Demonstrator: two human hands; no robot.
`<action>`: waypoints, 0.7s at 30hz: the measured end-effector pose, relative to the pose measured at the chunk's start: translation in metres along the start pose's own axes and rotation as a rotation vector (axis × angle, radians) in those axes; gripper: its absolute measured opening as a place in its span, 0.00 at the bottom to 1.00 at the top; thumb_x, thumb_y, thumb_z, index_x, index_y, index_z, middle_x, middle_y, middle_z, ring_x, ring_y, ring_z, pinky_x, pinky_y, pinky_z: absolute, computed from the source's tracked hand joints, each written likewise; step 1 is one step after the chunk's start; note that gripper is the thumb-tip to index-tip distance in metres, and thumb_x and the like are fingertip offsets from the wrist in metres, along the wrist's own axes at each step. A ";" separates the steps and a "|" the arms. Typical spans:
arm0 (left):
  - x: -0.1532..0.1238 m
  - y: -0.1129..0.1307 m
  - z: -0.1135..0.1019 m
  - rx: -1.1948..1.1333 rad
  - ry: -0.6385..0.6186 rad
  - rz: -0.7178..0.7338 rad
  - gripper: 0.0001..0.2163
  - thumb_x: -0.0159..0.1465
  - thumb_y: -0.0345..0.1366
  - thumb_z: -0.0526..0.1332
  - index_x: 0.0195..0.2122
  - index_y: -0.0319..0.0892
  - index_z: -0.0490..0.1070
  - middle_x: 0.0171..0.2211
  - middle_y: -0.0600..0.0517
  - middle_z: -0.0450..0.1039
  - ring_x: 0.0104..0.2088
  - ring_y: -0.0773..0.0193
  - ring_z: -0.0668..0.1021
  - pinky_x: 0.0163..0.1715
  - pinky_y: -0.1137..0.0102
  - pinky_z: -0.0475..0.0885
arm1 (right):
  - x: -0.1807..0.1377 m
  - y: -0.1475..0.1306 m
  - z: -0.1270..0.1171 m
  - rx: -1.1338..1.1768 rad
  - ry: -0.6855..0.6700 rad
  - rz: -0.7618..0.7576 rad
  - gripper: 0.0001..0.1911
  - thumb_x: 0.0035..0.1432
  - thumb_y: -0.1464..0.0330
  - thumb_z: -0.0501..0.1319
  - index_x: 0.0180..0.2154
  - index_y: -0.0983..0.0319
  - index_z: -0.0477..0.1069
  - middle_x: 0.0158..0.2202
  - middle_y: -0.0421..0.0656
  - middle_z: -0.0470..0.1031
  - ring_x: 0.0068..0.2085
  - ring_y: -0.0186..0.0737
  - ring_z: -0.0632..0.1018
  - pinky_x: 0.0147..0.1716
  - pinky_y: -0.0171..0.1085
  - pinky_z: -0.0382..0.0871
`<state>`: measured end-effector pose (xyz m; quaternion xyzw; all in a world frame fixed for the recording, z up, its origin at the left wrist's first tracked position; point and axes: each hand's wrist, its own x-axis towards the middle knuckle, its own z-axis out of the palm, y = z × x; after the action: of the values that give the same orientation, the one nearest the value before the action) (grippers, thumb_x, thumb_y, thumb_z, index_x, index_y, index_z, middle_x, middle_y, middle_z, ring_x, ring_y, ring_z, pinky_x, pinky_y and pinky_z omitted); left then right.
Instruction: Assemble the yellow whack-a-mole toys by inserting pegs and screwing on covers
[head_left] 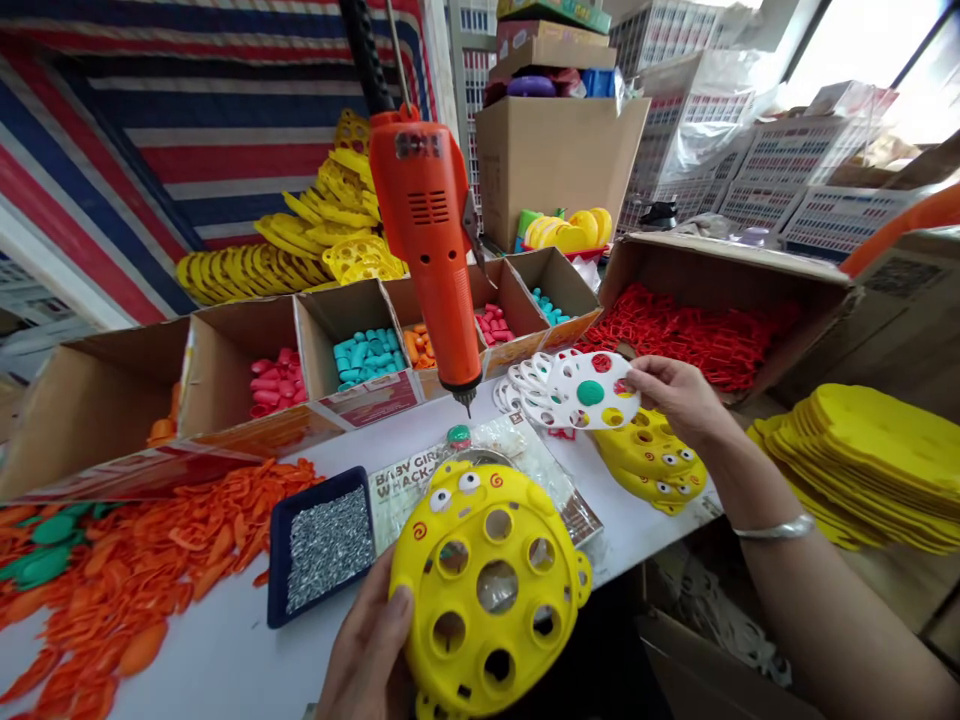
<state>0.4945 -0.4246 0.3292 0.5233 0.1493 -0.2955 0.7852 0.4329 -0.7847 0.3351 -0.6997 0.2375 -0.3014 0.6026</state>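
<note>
My left hand [375, 640] grips a yellow plastic toy shell [529, 587] by its left edge. The shell has a cartoon face with two eyes and several round holes. My right hand [682, 400] is closed in a pinch on the edge of a white holed disc [564, 384] with a green round spot at its middle. More white discs [529, 375] lie fanned behind it. Under my right hand, stacked yellow shells [651, 458] rest on the table. An orange electric screwdriver [431, 230] hangs bit down, above a small green knob-like piece [458, 435].
A dark tray of screws [330, 545] stands left of centre, beside loose orange pieces [202, 540]. Cardboard bins [240, 430] with coloured pegs line the back. A carton of red parts [690, 330] is behind my right hand; yellow sheets [862, 460] are stacked at right.
</note>
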 end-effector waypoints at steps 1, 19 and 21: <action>0.002 -0.001 0.003 0.010 -0.021 0.031 0.34 0.50 0.46 0.75 0.59 0.49 0.71 0.52 0.48 0.79 0.56 0.43 0.76 0.49 0.62 0.78 | -0.011 -0.004 0.001 0.048 -0.003 0.018 0.20 0.47 0.52 0.71 0.30 0.62 0.72 0.24 0.38 0.69 0.21 0.26 0.63 0.18 0.29 0.55; -0.003 -0.012 0.022 0.056 -0.275 0.202 0.27 0.61 0.43 0.68 0.60 0.45 0.67 0.54 0.43 0.76 0.57 0.43 0.74 0.54 0.58 0.73 | -0.127 -0.001 0.071 0.105 -0.378 0.279 0.20 0.55 0.51 0.67 0.34 0.63 0.73 0.24 0.44 0.75 0.22 0.31 0.71 0.18 0.26 0.60; -0.004 -0.012 0.022 0.077 -0.282 0.215 0.27 0.61 0.43 0.67 0.61 0.46 0.66 0.55 0.42 0.75 0.57 0.43 0.74 0.52 0.58 0.74 | -0.128 -0.003 0.071 0.073 -0.373 0.241 0.19 0.57 0.52 0.66 0.33 0.62 0.72 0.23 0.44 0.75 0.21 0.31 0.70 0.18 0.27 0.59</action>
<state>0.4823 -0.4468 0.3312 0.5193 -0.0306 -0.2856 0.8049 0.3925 -0.6457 0.3145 -0.6878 0.1929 -0.1010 0.6925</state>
